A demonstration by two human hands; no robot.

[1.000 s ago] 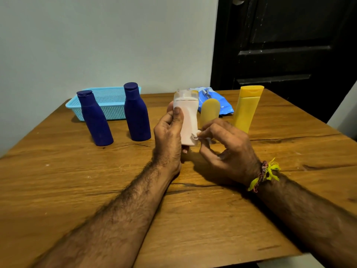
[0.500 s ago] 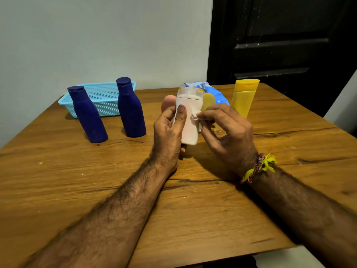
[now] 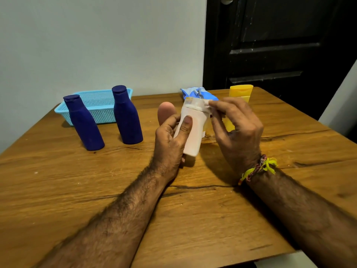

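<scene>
Looks forward and down from head height, wide-angled, onto a wooden worktop (image 3: 58,200), near enough that both forearms (image 3: 119,219) run in from 5 and 7 o'clock and fill much of the lower half. Centres just above mid-frame on the left hand (image 3: 170,144) and right hand (image 3: 237,136), taking in the worktop's far edge, a pale wall (image 3: 96,45) at 11 o'clock and a dark door (image 3: 280,45) at 1 o'clock.

Person's left hand (image 3: 170,140) gripping white bottle (image 3: 195,128), right hand (image 3: 239,130) pinching scrap (image 3: 205,103) at cap
</scene>
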